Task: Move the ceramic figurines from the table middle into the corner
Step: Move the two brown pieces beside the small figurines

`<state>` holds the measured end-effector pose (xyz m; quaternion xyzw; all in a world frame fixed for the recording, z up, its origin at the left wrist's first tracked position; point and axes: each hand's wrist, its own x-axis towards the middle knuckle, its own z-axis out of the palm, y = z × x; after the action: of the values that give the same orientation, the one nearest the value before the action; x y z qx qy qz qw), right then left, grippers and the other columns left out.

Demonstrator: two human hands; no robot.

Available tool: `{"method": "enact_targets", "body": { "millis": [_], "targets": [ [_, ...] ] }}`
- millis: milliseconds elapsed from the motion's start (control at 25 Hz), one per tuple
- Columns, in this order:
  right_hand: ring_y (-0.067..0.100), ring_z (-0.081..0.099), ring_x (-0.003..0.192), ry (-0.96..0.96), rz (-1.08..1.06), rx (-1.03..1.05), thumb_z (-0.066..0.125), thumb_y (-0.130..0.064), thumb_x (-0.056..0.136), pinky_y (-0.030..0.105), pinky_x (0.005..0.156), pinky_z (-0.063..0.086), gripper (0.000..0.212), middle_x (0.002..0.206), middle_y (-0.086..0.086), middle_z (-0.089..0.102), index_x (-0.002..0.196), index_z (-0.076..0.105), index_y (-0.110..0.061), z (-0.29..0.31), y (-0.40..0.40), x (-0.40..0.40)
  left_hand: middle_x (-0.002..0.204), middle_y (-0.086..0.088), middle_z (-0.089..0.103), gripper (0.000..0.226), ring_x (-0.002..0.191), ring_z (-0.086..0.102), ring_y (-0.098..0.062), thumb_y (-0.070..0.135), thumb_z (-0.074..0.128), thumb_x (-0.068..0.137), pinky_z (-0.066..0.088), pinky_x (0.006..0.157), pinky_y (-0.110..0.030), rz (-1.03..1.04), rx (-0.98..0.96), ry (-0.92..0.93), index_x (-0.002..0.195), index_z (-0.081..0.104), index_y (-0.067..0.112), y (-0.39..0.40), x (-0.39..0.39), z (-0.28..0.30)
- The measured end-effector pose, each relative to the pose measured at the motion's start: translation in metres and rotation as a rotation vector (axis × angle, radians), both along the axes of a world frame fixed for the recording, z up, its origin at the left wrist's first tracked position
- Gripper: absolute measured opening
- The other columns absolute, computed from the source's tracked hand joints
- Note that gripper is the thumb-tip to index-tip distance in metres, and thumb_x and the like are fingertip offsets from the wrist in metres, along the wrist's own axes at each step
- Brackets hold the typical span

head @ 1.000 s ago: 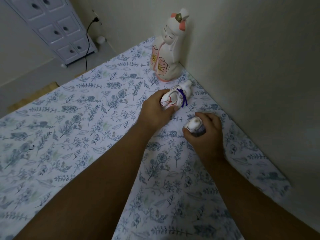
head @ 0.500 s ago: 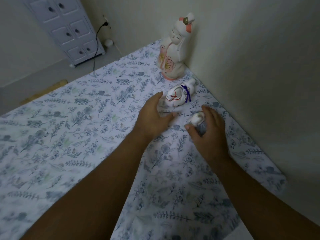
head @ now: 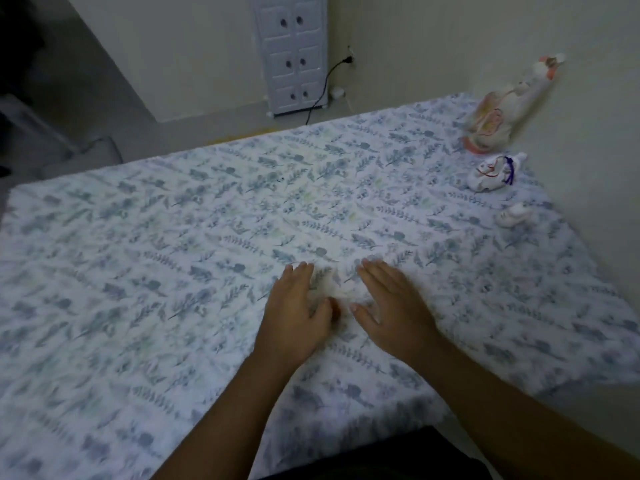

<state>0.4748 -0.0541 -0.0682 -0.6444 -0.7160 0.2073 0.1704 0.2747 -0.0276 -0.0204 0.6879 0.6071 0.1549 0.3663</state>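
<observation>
Three ceramic figurines stand along the wall at the table's far right corner. The tall white and pink figurine (head: pixel 495 123) is furthest back. In front of it lies a white figurine with a purple cord (head: pixel 495 173). Nearest me sits a small white figurine (head: pixel 512 216). My left hand (head: pixel 294 313) and my right hand (head: pixel 391 306) lie flat, palms down, side by side on the floral tablecloth (head: pixel 173 254) near the table's middle. Both hands hold nothing, fingers spread. The frame is blurred.
A wall runs along the table's right side. Beyond the far table edge, on the floor, stands a white drawer cabinet (head: pixel 294 53) with a black cable (head: pixel 322 91) plugged into the wall beside it.
Both hands have let go of the two small figurines and drawn back from the corner to the table's middle. The view has swung left and widened.
</observation>
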Motion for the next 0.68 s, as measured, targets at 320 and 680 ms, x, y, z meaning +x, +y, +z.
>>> {"method": "enact_targets", "body": {
  "millis": [320, 680],
  "targets": [
    [0.024, 0.066, 0.109, 0.226, -0.192, -0.203, 0.071, -0.011, 0.088, 0.029, 0.089, 0.053, 0.052, 0.116, 0.006, 0.069, 0.137, 0.057, -0.019, -0.009, 0.006, -0.072, 0.104, 0.000, 0.064, 0.043, 0.097, 0.059, -0.018, 0.015, 0.073, 0.087, 0.043, 0.078, -0.024, -0.003, -0.058, 0.004, 0.127, 0.059, 0.014, -0.008, -0.042, -0.030],
    [0.013, 0.071, 0.093, 0.523, -0.762, -0.152, 0.081, -0.002, 0.079, 0.027, 0.087, 0.059, 0.038, 0.099, -0.002, 0.071, 0.110, 0.068, -0.020, 0.009, -0.044, 0.028, 0.081, 0.004, 0.066, 0.022, 0.082, 0.063, -0.017, 0.002, 0.068, 0.081, 0.057, 0.079, -0.040, -0.184, 0.008, -0.245, 0.091, 0.065, 0.021, 0.001, 0.061, -0.036]
  ]
}}
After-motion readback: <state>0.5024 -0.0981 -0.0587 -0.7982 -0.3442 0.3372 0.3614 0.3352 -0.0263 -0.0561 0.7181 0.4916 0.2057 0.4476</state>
